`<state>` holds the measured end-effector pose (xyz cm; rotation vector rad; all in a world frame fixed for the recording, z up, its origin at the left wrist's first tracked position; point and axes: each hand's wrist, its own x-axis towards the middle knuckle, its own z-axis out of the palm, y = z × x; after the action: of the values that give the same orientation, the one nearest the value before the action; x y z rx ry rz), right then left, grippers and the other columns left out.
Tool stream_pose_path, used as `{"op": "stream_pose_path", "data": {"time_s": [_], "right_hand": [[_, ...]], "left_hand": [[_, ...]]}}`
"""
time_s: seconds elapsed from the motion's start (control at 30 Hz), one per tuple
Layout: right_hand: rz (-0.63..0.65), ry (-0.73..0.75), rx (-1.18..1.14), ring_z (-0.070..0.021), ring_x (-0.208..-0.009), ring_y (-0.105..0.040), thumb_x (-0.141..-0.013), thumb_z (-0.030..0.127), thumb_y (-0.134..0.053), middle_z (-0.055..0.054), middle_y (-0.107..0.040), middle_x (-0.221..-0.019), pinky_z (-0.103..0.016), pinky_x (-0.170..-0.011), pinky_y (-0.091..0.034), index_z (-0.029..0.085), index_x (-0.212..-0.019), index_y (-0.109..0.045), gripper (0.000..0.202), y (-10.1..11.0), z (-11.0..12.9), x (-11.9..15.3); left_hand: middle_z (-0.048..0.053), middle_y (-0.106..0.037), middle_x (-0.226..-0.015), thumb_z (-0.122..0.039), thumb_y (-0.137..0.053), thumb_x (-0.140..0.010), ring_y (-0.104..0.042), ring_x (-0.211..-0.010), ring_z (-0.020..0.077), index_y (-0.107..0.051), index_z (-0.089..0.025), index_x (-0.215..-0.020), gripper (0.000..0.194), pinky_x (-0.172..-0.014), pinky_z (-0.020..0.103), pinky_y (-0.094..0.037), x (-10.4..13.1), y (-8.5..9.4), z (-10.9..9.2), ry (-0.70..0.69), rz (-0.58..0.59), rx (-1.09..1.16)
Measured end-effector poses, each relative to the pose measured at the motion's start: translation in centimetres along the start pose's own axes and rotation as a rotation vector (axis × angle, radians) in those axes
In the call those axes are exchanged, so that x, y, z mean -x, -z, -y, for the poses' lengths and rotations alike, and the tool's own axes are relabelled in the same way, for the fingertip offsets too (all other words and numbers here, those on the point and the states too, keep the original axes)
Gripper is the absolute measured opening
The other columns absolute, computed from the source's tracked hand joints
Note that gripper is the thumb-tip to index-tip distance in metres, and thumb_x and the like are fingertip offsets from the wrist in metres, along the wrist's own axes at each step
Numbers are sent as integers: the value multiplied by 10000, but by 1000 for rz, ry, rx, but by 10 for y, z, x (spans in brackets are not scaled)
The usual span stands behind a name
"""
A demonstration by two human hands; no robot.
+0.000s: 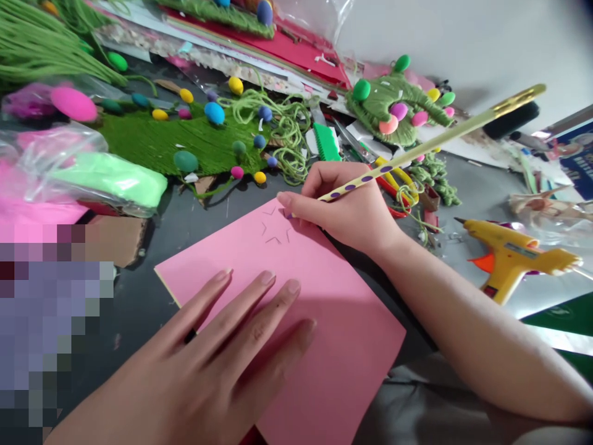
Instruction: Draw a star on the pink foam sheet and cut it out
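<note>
A sheet of pink paper (343,334) lies at an angle on the dark table. My left hand (231,346) rests on it with fingers spread, pressing near its left part. In my right hand (343,204) is a pale yellow pencil (403,154) with purple dots, held in a writing grip. The pencil's tip is down at the paper's far edge. Beside it, several short pencil strokes (273,240) are set in a ring like a partial star outline. My right fingers partly cover that corner of the paper.
A yellow glue gun (514,250) lies to the right. Beyond the paper are a green yarn-wrapped piece (152,145) with coloured balls, loose green yarn (259,108), yellow-handled scissors (393,185) and a green comb-like piece (327,142). A bagged light-green bundle (115,179) sits left, near cardboard (115,238).
</note>
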<state>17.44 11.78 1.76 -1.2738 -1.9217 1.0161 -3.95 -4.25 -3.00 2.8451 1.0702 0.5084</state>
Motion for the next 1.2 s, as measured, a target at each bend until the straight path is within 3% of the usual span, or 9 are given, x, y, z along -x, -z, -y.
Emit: {"op": "stream_pose_path", "data": {"time_s": [0.27, 0.43, 0.6, 0.77, 1.2], "right_hand": [[-18, 90, 82, -110, -566, -509, -836, 149, -789, 32, -592, -577, -269, -544, -409, 214, -593, -518, 370, -1, 1, -3], [-12, 81, 10, -109, -550, -502, -875, 201, -774, 24, -597, -575, -265, -507, -390, 219, -625, -497, 374, -3, -2, -3], [-13, 143, 71, -101, -569, -494, -844, 108, -763, 31, -567, -580, -262, -536, -400, 208, -602, -496, 373, -1, -3, -4], [-1, 108, 46, -102, -558, -504, -880, 175, -772, 23, -596, -596, -269, -518, -386, 209, -634, -508, 362, -1, -3, -5], [-20, 134, 86, -99, -562, -510, -836, 121, -765, 27, -588, -578, -259, -497, -385, 205, -603, -522, 347, 0, -4, -4]], "left_hand": [[42, -360, -1739, -372, -434, -1075, -196, -1642, 299, -379, -321, -1635, 565, -1338, 574, -73, 2, -2, -1, 16, -1, 15], [69, -332, -1749, -353, -421, -1075, -183, -1643, 325, -378, -288, -1639, 569, -1330, 596, -82, 1, 1, -1, 1, 14, 11], [72, -325, -1750, -360, -392, -1084, -194, -1638, 335, -388, -290, -1636, 556, -1324, 595, -84, 1, 3, -1, -1, 35, 16], [72, -336, -1747, -364, -414, -1080, -211, -1634, 333, -383, -285, -1642, 568, -1327, 591, -94, 1, 3, -1, -6, 19, 6], [71, -298, -1762, -339, -418, -1055, -188, -1644, 333, -341, -288, -1662, 614, -1327, 591, -92, 1, 4, 0, -4, 49, -5]]}}
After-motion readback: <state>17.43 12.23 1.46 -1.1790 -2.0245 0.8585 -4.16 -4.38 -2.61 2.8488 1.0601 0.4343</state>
